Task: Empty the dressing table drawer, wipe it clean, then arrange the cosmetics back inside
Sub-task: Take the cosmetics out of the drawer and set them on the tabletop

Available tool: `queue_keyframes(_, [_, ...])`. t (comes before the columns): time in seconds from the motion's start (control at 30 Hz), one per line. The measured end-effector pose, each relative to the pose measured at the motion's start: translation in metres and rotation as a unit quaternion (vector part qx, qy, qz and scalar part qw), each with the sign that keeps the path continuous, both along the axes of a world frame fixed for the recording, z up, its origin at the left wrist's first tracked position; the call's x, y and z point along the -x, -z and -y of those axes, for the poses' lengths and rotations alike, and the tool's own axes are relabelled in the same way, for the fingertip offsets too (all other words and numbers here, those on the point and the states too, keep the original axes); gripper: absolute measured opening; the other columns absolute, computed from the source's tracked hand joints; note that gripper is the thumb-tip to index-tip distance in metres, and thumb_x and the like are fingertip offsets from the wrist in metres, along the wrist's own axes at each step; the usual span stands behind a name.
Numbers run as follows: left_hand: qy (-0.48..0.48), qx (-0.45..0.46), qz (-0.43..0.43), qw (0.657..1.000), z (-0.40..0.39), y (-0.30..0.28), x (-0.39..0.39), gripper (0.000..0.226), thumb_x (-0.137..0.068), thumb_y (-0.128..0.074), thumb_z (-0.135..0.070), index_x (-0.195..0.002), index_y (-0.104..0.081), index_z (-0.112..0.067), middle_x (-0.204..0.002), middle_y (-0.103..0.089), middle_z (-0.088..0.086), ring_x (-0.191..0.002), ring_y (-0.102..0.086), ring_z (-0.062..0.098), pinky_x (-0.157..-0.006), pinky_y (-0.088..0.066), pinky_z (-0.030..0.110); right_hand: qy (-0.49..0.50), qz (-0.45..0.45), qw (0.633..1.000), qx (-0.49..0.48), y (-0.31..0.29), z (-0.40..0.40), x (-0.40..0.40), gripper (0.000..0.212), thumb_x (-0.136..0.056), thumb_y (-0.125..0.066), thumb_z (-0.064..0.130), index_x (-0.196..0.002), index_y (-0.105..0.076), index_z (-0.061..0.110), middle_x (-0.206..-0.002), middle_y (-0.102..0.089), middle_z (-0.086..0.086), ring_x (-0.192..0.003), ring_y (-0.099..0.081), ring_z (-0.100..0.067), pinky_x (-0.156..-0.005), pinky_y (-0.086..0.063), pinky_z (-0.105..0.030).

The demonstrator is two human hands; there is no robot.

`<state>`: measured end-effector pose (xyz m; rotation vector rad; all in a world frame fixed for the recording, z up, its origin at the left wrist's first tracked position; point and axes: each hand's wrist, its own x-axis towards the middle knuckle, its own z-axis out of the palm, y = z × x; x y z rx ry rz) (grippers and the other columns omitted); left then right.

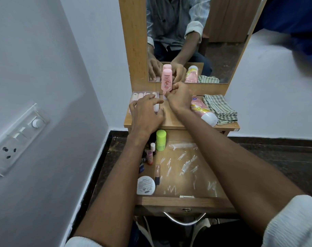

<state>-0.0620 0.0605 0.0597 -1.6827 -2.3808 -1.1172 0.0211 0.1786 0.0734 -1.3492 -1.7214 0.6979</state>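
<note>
While our right hand (180,96) pinches the pink bottle (166,81) upright on the tabletop (176,120), long axis toward twelve o'clock, our left hand (146,111), fingers spread and holding nothing, rests at nine o'clock. We judge the open drawer (185,175) lies at six o'clock.

You are working in soft, even, rather dim indoor light with a cool bluish cast on the walls (44,68). Shadows are faint; your arms throw only a weak shade over the drawer (187,168). The plastic liner (185,163) there glints in white streaks (the only real glare). The wide lens bends straight lines toward the edges. The centre is fairly sharp, while the blue shape (294,24) at top right is blurred.
</note>
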Motion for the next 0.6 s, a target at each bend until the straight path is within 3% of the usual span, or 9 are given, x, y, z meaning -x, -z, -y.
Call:
queue_keyframes(0.17, [0.025, -0.027, -0.015, 0.999, 0.007, -0.002, -0.003, 0.032, -0.091, -0.069, -0.024, -0.12, -0.078, -0.034, -0.143, -0.064, -0.007, -0.133, -0.054, 0.015, -0.101, -0.02, 0.033, 0.036, 0.011, 0.999, -0.017, -0.001, 0.018, -0.012, 0.028, -0.087, -0.077, 0.018, -0.11, -0.067, 0.006, -0.099, -0.065, -0.004, -0.094, -0.058, -0.021, -0.076, -0.039, -0.029])
queue_keyframes(0.33, [0.051, -0.065, -0.015, 0.996, 0.019, -0.004, -0.004, 0.028, -0.09, -0.072, -0.017, -0.112, -0.08, -0.032, -0.125, -0.07, -0.009, -0.119, -0.06, 0.018, -0.101, -0.041, 0.043, 0.034, -0.048, 0.998, -0.032, -0.005, 0.056, -0.035, 0.028, -0.083, -0.071, 0.006, -0.111, -0.07, 0.003, -0.09, -0.071, -0.006, -0.09, -0.068, -0.024, -0.083, -0.056, -0.042])
queue_keyframes(0.5, [0.074, -0.075, 0.054, 0.993, 0.041, -0.009, 0.001, 0.018, -0.089, -0.073, -0.017, -0.096, -0.082, -0.032, -0.095, -0.072, -0.015, -0.071, -0.058, 0.002, -0.074, -0.055, 0.031, -0.058, -0.081, 0.993, -0.07, -0.001, 0.099, -0.064, 0.009, -0.084, -0.078, 0.011, -0.091, -0.075, 0.017, -0.083, -0.073, 0.011, -0.076, -0.07, -0.004, -0.074, -0.06, -0.03])
queue_keyframes(0.6, [0.078, -0.053, 0.072, 0.993, 0.057, -0.006, -0.002, 0.016, -0.089, -0.074, -0.02, -0.094, -0.083, -0.033, -0.089, -0.074, -0.015, -0.065, -0.058, -0.004, -0.068, -0.053, 0.026, -0.142, -0.029, 0.987, -0.071, 0.011, 0.123, -0.081, 0.013, -0.084, -0.074, 0.005, -0.082, -0.076, 0.017, -0.073, -0.072, 0.01, -0.064, -0.064, -0.001, -0.064, -0.054, -0.02])
